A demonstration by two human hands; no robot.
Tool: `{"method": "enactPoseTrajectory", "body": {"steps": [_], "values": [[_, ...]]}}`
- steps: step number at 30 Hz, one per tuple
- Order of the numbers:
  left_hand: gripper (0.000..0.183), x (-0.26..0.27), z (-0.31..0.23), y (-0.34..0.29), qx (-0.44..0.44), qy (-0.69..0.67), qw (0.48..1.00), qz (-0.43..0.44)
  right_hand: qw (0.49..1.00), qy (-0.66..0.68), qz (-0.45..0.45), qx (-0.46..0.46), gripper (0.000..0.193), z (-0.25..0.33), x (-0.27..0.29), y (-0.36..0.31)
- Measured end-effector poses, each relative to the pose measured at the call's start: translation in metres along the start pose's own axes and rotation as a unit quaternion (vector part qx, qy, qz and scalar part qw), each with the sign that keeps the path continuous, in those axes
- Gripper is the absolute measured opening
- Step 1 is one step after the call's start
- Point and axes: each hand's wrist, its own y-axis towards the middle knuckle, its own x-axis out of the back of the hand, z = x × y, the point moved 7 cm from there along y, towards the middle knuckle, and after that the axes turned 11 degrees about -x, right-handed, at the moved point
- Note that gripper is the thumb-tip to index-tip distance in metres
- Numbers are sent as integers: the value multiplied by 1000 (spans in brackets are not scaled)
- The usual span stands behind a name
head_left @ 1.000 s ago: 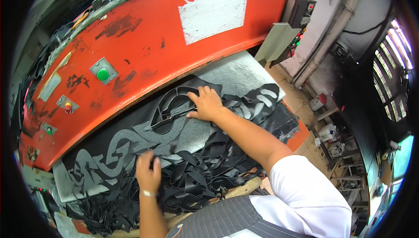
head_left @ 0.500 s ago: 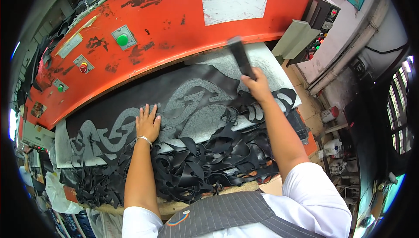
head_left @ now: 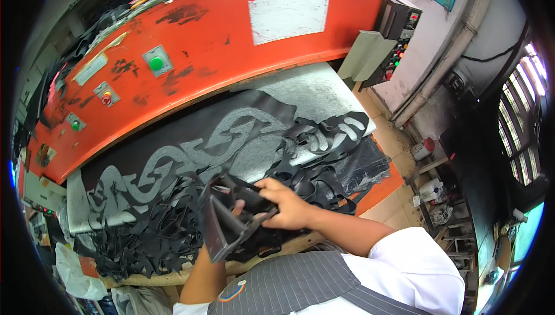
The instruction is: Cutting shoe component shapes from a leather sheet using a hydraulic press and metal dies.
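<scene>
A dark, open-framed cutting die (head_left: 217,228) with hollow compartments is held up close to my body, over the black scraps. Its near side is grasped by my right hand (head_left: 286,204), fingers curled round the edge. My left hand (head_left: 238,207) supports it from below and behind; just a fingertip shows through the frame, the rest being hidden. Beyond the die lies a black leather-like sheet (head_left: 173,130), cut through with curved openings. Through those openings shows the pale cutting board (head_left: 312,89) beneath.
Tangled black offcuts (head_left: 150,234) are heaped along the board's near edge. An orange machine beam (head_left: 202,49) with green and red buttons spans the far side. At the right stand a grey control box (head_left: 370,55) and a cluttered shelf (head_left: 439,199); white plastic bags (head_left: 81,274) hang lower left.
My right hand has come back from the far end of the board toward my body. My left hand has lifted off the sheet, and both now hold the die. The view has shifted slightly.
</scene>
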Motion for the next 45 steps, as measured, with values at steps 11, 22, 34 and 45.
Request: {"method": "enactPoseTrajectory", "body": {"steps": [11,22,34,45], "values": [[12,106,-85,-243,253,-499,514,-650,983,-52,166,65,40,70,-223,-60],[47,66,-256,-765,437,-100,250,-858,920,-377,90,52,50,27,-249,-58],[5,55,-285,-945,397,13,-32,-917,859,-495,104,76,63,29,-266,-65],[30,247,-29,-498,442,28,706,-553,897,-414,-84,-129,68,-27,-72,105]]}}
